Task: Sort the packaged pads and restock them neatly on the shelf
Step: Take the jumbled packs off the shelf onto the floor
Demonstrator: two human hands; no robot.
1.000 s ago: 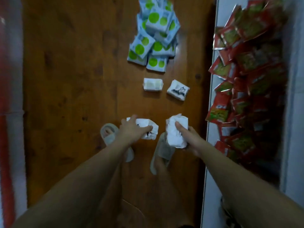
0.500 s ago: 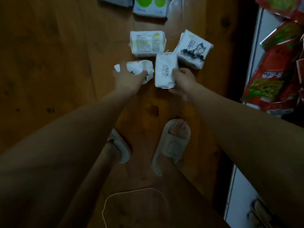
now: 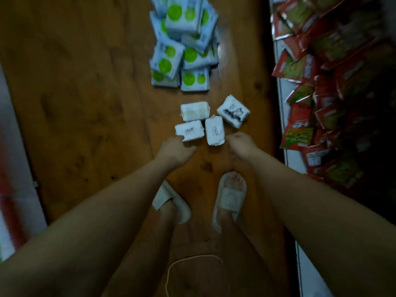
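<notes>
White packs (image 3: 199,127) on floor, just beyond both hands' fingers (image 3: 188,148)

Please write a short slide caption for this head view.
Both hands, left and right, hover empty beside four white pad packs on the wooden floor.

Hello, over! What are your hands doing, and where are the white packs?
Left hand and right hand hold nothing. Four white packs lie grouped on the floor, just ahead of the hands. Green-dot pile lies beyond. Nothing in the way.
</notes>
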